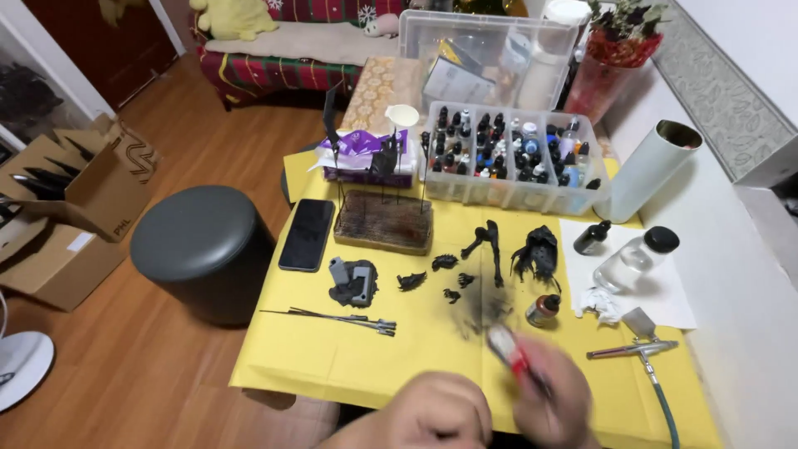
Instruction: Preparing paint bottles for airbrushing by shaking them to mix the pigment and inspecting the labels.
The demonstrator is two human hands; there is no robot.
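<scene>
Both hands are blurred and cut off at six o'clock. A red-and-white tool (pixel 509 347), its kind unreadable, is pinched by the right hand (pixel 553 399); the left hand (pixel 440 411) is curled, fingers' state unclear. The counter (pixel 332 357) is covered in yellow paper over wood flooring. Matte black parts (pixel 490 245) lie at twelve o'clock.

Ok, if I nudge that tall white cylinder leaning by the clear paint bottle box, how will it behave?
The tall white cylinder looks hollow with an open top, so probably light. It stands tilted beside the clear plastic box of paint bottles, so a nudge would likely tip it. Being round, it may then roll across the yellow table cover.
</scene>
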